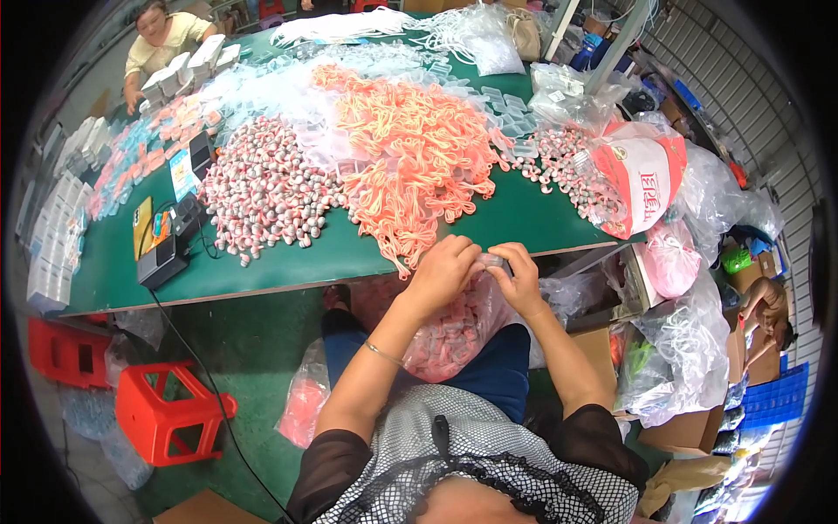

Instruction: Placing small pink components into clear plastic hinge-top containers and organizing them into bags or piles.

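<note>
Both of my hands are just past the front edge of the table, above a clear plastic bag [449, 339] of small pink-and-clear pieces in my lap. Between my fingers is a small clear plastic case [491, 260], with something pinkish at its left end. My right hand [520, 278] pinches it between thumb and fingers. My left hand [443, 272] has its fingers curled in against the other end, and its fingertips are partly hidden. Just beyond the left hand, a heap of looped orange cords [410, 148] reaches down to the table's edge.
The green table [305, 266] carries a pile of small round pink-and-grey pieces [266, 179], clear cases [288, 83], a black device [163, 262] and a red-and-white sack [642, 179]. A co-worker [161, 48] is at the far left. Red stools [170, 415] and a cable are on the left.
</note>
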`<action>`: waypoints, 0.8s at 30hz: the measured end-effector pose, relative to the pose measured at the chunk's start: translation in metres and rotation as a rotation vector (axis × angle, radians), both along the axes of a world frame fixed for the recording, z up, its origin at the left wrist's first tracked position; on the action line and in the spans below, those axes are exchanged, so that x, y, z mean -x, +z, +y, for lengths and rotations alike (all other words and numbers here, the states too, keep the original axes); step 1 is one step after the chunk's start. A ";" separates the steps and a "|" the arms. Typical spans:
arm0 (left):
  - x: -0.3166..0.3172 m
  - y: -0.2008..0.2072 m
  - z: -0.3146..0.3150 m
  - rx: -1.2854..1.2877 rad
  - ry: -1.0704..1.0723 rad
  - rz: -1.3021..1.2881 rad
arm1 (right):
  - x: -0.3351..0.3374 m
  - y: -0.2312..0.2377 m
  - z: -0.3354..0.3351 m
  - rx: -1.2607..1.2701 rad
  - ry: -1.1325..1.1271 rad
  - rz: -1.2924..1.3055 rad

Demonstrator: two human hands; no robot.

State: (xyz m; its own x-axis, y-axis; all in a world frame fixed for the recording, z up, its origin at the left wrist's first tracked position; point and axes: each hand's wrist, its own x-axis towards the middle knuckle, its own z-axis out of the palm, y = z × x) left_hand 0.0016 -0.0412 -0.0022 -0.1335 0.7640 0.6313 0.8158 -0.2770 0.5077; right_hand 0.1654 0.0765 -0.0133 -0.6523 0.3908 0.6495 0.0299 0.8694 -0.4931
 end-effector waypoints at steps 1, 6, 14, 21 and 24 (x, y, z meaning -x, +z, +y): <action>0.001 0.001 -0.002 0.018 -0.047 -0.036 | 0.001 0.003 -0.002 0.065 0.011 -0.019; 0.004 -0.003 0.004 -0.052 -0.071 -0.104 | 0.003 0.014 -0.002 0.248 0.048 -0.070; -0.023 -0.007 -0.020 -0.032 0.012 -0.148 | 0.055 0.049 0.097 0.264 -0.065 -0.142; -0.056 -0.138 -0.022 0.358 -0.012 -0.079 | 0.094 -0.003 0.203 -0.322 -0.570 -0.187; -0.058 -0.182 -0.028 0.573 -0.021 -0.051 | 0.086 0.001 0.194 -0.258 -0.565 -0.111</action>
State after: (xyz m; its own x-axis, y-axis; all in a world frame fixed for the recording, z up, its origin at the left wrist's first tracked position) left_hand 0.0592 -0.0697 -0.1840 -0.1343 0.9850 0.1085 0.7835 0.0385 0.6202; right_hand 0.0792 0.2704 -0.0118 -0.4600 0.5348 0.7088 0.5584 0.7949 -0.2373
